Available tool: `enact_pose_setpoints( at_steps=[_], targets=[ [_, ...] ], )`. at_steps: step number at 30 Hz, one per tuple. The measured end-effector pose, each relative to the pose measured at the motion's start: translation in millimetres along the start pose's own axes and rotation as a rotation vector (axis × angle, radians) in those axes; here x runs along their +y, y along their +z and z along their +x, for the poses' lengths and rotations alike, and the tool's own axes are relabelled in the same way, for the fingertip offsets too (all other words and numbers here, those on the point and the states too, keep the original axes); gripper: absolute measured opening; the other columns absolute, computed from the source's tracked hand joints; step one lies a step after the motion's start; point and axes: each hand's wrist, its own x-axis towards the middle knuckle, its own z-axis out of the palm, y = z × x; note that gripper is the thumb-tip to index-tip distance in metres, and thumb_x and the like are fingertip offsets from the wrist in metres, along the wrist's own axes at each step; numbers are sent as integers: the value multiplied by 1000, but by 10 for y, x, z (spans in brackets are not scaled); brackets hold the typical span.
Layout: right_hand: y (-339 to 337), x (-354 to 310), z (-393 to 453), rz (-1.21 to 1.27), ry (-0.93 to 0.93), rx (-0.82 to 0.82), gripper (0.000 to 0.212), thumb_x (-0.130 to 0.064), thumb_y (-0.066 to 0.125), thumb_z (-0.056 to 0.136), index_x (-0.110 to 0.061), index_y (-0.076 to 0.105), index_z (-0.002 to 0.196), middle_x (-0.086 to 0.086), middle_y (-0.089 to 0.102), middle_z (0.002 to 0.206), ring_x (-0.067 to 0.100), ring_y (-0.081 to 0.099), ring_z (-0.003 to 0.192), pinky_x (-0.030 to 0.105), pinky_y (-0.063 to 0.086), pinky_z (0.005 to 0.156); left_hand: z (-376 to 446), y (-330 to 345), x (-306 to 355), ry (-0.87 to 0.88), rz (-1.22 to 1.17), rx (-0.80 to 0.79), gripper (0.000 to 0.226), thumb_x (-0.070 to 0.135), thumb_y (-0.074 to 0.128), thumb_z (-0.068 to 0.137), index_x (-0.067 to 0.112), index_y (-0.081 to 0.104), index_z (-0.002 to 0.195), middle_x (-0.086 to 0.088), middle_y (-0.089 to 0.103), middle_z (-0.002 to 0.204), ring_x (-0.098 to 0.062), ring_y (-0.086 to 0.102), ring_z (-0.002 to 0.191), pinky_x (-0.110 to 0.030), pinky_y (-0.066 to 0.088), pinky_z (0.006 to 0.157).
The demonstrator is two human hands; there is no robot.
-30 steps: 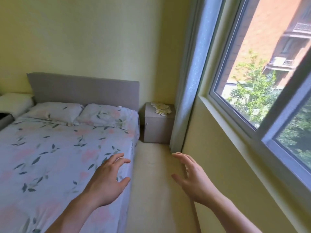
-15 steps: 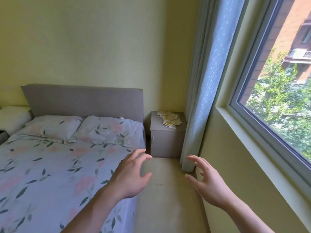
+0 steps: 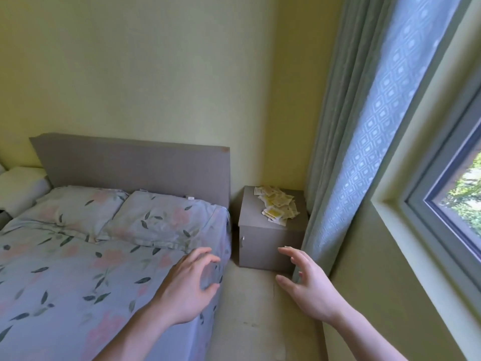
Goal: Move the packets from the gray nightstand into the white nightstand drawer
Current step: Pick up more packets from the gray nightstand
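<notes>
Yellow-and-white flat paper packets heaped loosely atop boxy gray nightstand, left hand and right hand spread, empty, short of it

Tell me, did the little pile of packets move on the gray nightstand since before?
No. The packets lie in the same heap on the gray nightstand, toward its curtain side. They only look bigger because the person has walked closer.

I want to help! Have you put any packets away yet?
Not yet. The packets all lie heaped on the gray nightstand. My left hand and right hand are empty, held out toward it. Every packet must still go.
</notes>
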Motion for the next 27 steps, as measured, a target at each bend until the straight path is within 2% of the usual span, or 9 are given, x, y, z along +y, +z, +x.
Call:
enact_pose_setpoints(
  at_steps=[4, 9, 14, 18, 22, 27],
  targets=[
    [-107, 194, 719, -10, 12, -15, 60, -34, 72, 92, -38, 46, 146, -25, 42, 147, -2, 42, 135, 28, 36, 118, 739, 89, -125, -10, -25, -7, 44, 43, 62, 95, 42, 48, 137, 26, 26, 154, -4, 36, 141, -25, 31, 114],
    [-198, 490, 1629, -23, 52, -22, 60, -33, 73, 91, -35, 47, 146, -21, 44, 145, 1, 43, 134, 26, 35, 117, 1794, 167, -304, 1, -47, -26, 42, 40, 63, 95, 40, 49, 135, 27, 28, 149, -2, 38, 138, -19, 31, 108],
    [-334, 761, 2501, -21, 132, -5, 60, -30, 73, 91, -35, 48, 145, -19, 46, 143, 2, 45, 131, 23, 36, 113, 2943, 236, -443, 28, -43, -86, 46, 37, 64, 94, 35, 51, 138, 21, 32, 152, -5, 38, 141, -16, 26, 111],
    [-382, 1060, 3087, 23, 221, 32, 59, -31, 74, 89, -36, 51, 142, -18, 50, 138, 4, 49, 127, 24, 40, 111, 3864, 395, -461, 62, -26, -157, 47, 36, 65, 91, 31, 56, 136, 19, 41, 145, -5, 46, 135, -18, 33, 109],
    [-402, 1372, 3591, 43, 300, 21, 60, -29, 76, 86, -33, 53, 142, -15, 52, 136, 7, 52, 127, 26, 42, 111, 4625, 661, -393, 69, -49, -263, 44, 41, 67, 86, 34, 58, 128, 21, 47, 133, -4, 53, 125, -19, 39, 105],
    [-468, 1892, 4482, 43, 380, -9, 60, -25, 73, 86, -30, 53, 142, -12, 52, 133, 8, 52, 124, 23, 40, 107, 5556, 1004, -405, -2, -83, -362, 46, 37, 66, 85, 30, 59, 130, 15, 49, 137, -10, 56, 125, -23, 40, 108]
  ],
)
